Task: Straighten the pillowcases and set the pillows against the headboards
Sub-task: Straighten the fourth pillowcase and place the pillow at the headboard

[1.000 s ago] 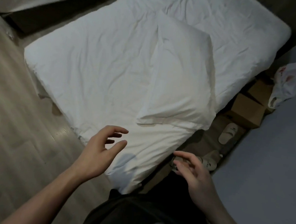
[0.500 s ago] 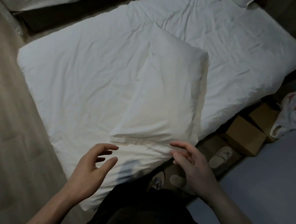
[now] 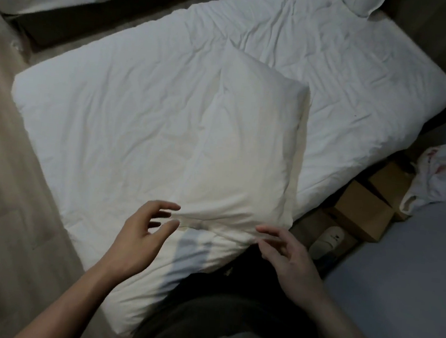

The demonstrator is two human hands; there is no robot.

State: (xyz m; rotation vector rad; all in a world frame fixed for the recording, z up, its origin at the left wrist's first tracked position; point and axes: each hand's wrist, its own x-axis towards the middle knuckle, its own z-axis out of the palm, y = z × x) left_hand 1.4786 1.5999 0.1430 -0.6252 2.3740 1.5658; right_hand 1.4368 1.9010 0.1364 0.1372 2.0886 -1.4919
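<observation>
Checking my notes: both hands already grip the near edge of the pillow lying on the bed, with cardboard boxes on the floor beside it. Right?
Not quite. In the head view the left hand and right hand hover open at the pillow edge, gripping nothing. The bed and cardboard boxes are right.

Bed (image 3: pixel 128 120), white crumpled duvet, bearing one pillow (image 3: pixel 245 154) flat at its near end and a second pillow (image 3: pixel 363 2) at the far edge.

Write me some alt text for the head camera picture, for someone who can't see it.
Seen from above, a person's left hand and right hand, both open and holding nothing, reach toward the near edge of a white pillow lying on a rumpled white bed. Cardboard boxes, a slipper and a plastic bag lie on the floor at right.
</observation>
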